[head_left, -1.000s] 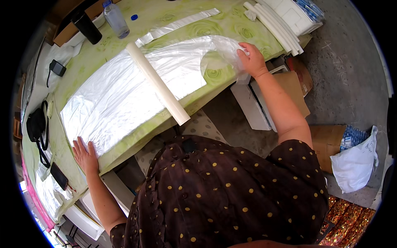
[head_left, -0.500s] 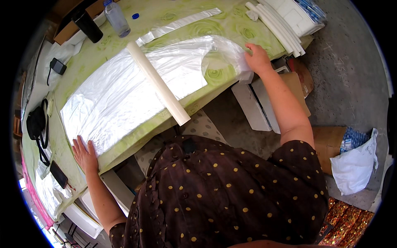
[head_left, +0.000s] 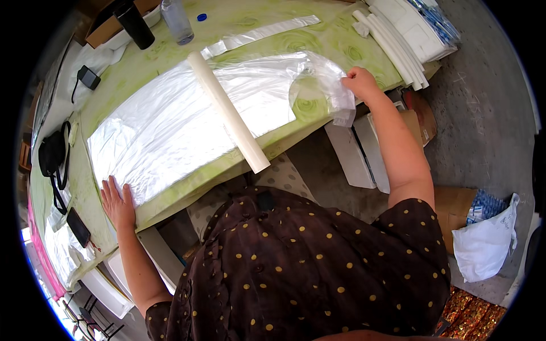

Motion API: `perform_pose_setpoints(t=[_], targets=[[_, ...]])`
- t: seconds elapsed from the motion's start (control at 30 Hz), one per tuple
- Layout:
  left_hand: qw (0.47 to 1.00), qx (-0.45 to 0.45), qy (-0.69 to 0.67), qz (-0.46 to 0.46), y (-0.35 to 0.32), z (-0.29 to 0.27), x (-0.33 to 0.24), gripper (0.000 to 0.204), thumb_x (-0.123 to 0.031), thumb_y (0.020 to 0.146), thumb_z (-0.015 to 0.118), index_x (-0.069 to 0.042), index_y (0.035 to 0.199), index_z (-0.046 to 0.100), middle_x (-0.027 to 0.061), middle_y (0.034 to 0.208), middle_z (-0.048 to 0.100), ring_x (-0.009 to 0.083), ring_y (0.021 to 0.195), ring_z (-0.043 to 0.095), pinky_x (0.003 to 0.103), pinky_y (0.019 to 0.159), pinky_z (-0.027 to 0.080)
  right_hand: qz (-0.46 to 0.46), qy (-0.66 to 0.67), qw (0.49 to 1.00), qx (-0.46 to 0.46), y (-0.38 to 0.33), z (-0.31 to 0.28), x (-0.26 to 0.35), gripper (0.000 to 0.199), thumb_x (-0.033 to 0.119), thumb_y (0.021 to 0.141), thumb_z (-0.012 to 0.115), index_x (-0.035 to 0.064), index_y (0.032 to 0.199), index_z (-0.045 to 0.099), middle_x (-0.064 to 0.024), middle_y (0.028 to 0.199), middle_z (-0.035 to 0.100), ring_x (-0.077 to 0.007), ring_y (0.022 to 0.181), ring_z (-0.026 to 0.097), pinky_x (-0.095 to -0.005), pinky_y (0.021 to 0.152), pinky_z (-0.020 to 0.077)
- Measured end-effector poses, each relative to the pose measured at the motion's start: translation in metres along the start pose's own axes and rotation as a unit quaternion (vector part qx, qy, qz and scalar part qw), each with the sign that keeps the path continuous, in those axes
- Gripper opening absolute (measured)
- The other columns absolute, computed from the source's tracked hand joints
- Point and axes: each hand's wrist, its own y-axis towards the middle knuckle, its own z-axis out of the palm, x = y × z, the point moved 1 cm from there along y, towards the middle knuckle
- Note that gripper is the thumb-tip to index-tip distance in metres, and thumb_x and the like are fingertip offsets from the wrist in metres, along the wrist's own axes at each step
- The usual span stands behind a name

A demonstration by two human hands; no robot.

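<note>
- Silvery plastic sheet lying lengthwise along the near edge of a green, rose-patterned table; its clear right end droops over that edge.
- The two hands are well apart. Left hand: palm down, fingers spread, fingertips on the sheet's near left corner.
- Right hand: fingers closed, pinching the sheet's clear end near the table's right end.
- Cream tube lying across the sheet, one end jutting past the near edge.
- Narrow silvery strip beyond the sheet, toward the far edge.
- White tubes bunched at the table's right end.
- Clear bottle and black flask near the far edge.
</note>
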Motion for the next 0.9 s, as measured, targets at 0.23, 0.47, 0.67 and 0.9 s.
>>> perform_pose_setpoints(t=[0.23, 0.47, 0.67, 0.9], targets=[[1.000, -0.016, -0.003, 0.015, 0.000, 0.005, 0.006, 0.067, -0.053, 0.100, 0.045, -0.018, 0.156, 0.033, 0.0119, 0.163, 0.027, 0.0346, 0.150, 0.022, 0.046, 0.121, 0.018, 0.092, 0.325, 0.940, 0.047, -0.004, -0.001, 0.004, 0.041, 0.018, 0.079, 0.077, 0.0013, 0.114, 0.065, -0.0076, 0.102, 0.068, -0.0186, 0.089, 0.064, -0.0340, 0.080, 0.0512], [1.000, -0.010, -0.015, 0.010, 0.002, 0.002, 0.000, 0.066, -0.052, 0.100, 0.046, -0.019, 0.156, 0.033, 0.0116, 0.163, 0.027, 0.0348, 0.150, 0.022, 0.047, 0.121, 0.018, 0.028, 0.151, 0.988, 0.022, 0.043, 0.002, -0.014, 0.049, 0.015, 0.082, 0.077, 0.0001, 0.127, 0.062, -0.0106, 0.108, 0.069, -0.0194, 0.096, 0.066, -0.0342, 0.081, 0.0531], [1.000, 0.014, -0.019, -0.011, -0.003, -0.001, 0.000, 0.067, -0.053, 0.100, 0.046, -0.021, 0.157, 0.032, 0.0095, 0.165, 0.024, 0.0337, 0.152, 0.019, 0.050, 0.121, 0.015, -0.071, -0.012, 0.996, -0.048, 0.077, 0.013, -0.007, 0.046, 0.019, 0.075, 0.081, 0.0044, 0.117, 0.069, -0.0158, 0.101, 0.072, -0.0276, 0.090, 0.068, -0.0361, 0.084, 0.0531], [0.998, 0.037, -0.040, -0.036, -0.013, -0.008, -0.012, 0.069, -0.054, 0.099, 0.047, -0.023, 0.158, 0.029, 0.0091, 0.166, 0.020, 0.0338, 0.153, 0.015, 0.053, 0.121, 0.012, -0.110, 0.016, 0.994, -0.021, 0.112, 0.010, -0.024, 0.045, 0.019, 0.075, 0.081, 0.0027, 0.115, 0.068, -0.0150, 0.103, 0.071, -0.0268, 0.090, 0.068, -0.0362, 0.083, 0.0531]])
